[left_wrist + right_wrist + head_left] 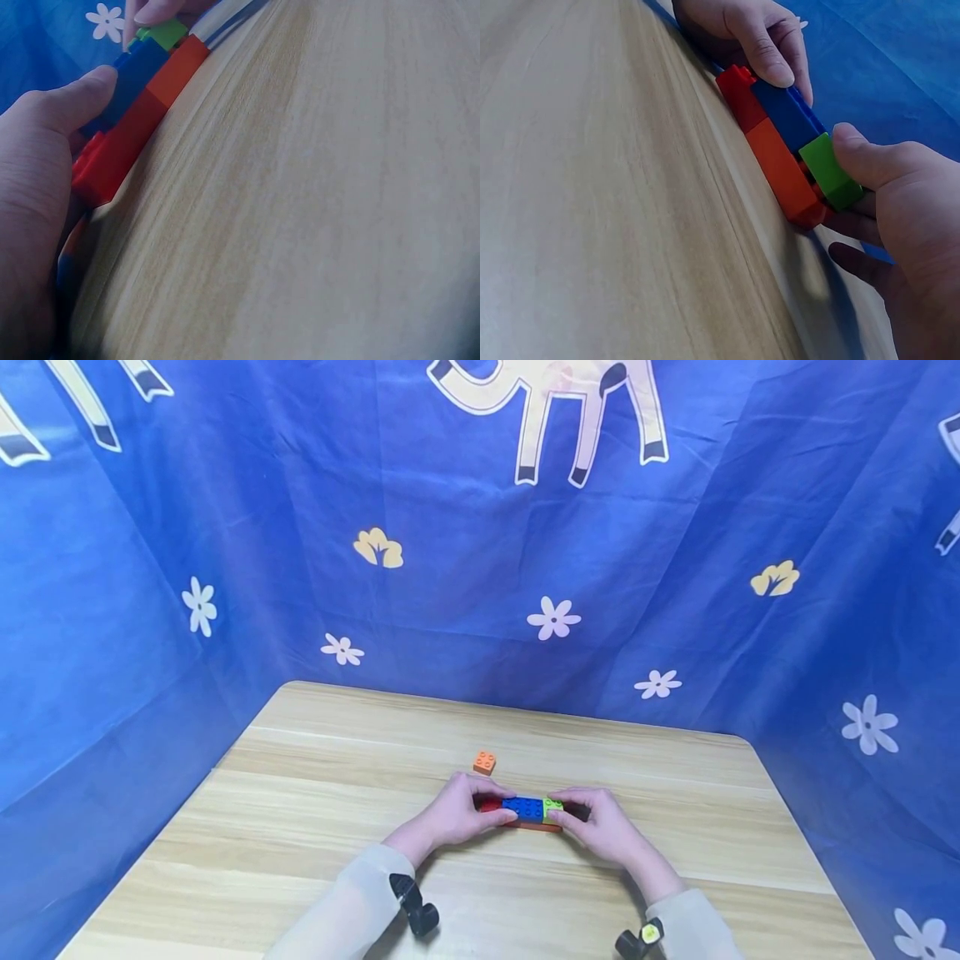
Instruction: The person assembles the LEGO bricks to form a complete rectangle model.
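Observation:
A low row of toy building bricks lies on the table, with a red brick (739,97) and an orange brick (781,169) end to end underneath. Across them sits a blue brick (528,809), pinched between the thumb and fingers of my left hand (452,812). My right hand (606,828) pinches a light green brick (829,171) at the orange brick's end, beside the blue one. In the right wrist view the green brick looks slightly raised, with orange studs showing under its edge. Fingers hide the far sides of the bricks.
A loose orange square brick (485,762) lies on the wooden table (330,752) just behind the left hand. Blue patterned cloth (465,568) rises behind the table and along both sides.

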Demonstrator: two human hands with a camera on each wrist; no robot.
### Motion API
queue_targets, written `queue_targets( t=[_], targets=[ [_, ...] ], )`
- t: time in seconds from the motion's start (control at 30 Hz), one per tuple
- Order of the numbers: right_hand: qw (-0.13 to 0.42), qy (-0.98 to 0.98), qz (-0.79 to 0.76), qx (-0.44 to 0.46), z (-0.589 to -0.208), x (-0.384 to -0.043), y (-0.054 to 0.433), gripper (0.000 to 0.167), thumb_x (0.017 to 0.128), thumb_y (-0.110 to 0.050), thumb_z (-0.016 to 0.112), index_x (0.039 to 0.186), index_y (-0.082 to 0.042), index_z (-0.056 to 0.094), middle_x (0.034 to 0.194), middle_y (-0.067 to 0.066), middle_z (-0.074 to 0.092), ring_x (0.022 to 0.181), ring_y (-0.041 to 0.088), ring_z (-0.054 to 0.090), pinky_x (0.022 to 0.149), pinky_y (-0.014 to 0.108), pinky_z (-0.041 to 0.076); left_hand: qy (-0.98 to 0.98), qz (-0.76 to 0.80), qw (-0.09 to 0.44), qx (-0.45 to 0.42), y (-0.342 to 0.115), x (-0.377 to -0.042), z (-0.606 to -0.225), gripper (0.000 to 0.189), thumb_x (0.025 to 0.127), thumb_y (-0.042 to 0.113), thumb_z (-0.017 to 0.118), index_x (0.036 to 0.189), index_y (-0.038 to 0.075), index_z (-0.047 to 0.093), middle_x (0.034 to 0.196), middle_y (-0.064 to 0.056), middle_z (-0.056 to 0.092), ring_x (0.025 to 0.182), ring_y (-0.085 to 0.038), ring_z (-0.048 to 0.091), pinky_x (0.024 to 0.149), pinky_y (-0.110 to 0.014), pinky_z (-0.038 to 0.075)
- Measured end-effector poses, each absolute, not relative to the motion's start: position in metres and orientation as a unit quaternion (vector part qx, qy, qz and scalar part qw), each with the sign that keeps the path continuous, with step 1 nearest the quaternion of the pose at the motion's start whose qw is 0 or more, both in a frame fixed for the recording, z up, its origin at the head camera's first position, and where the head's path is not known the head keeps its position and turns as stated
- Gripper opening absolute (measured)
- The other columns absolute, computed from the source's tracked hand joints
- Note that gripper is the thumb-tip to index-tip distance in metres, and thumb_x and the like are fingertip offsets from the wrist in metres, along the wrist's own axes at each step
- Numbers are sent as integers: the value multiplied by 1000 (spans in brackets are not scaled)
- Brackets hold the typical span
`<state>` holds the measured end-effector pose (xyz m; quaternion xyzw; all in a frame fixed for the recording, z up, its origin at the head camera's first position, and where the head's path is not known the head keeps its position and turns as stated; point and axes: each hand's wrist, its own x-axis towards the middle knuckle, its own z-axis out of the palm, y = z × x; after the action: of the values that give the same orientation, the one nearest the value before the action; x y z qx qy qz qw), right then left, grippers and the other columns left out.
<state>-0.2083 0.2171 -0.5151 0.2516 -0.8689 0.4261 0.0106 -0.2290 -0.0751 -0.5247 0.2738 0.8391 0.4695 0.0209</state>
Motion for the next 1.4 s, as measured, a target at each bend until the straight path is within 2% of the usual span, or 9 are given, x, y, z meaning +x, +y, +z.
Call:
queue_targets(
  t=[0.27,0.47,0.87,1.1,1.4],
  targets=[
    [18,-870,428,243,-517,-207,216,32,97,-35,81,121,-16,81,120,0,76,113,21,71,100,42,56,840,468,22,272,-75,-229,-525,33,90,42,87,117,24,83,107,15,77,99,-6,68,86,-29,55],
    [36,-871,425,244,-522,-209,215,30,94,-35,84,118,-18,82,116,-3,77,112,20,71,102,46,55,838,473,23,271,-75,-229,-525,33,90,42,87,117,23,83,106,15,77,98,-6,69,85,-28,56],
    [43,-867,428,252,-526,-212,216,29,91,-30,87,116,-16,83,114,-4,78,109,19,72,102,47,54,843,464,17,273,-76,-229,-526,34,90,42,87,117,22,83,109,13,77,101,-8,69,90,-31,56],
    [20,-866,435,247,-526,-212,215,28,92,-30,87,116,-17,82,111,-7,78,105,16,72,99,41,56,851,446,7,277,-77,-227,-527,34,92,42,85,119,22,82,108,14,77,100,-7,68,90,-31,54],
    [8,-871,437,226,-523,-211,217,30,91,-32,87,116,-17,82,112,-6,78,106,17,71,99,41,56,852,428,11,301,-75,-227,-521,34,95,41,81,122,20,80,111,12,77,102,-5,68,93,-33,54]
  ],
)
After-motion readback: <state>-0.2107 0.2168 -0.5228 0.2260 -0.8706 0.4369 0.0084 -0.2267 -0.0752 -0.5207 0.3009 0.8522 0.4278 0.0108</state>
